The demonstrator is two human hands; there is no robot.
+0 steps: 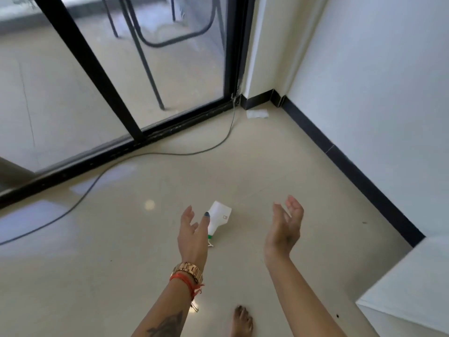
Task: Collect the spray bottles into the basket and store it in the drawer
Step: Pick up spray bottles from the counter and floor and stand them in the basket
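The white bottle (220,218) lies on its side on the floor (121,251) just beyond both empty hands, fingers (188,215) spread apart; it looks light, stiff, smooth plastic, best gripped around the body.

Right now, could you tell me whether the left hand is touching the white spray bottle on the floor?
Cannot tell. In the head view the left hand overlaps the spray bottle, which lies on the floor, hiding any contact or gap.
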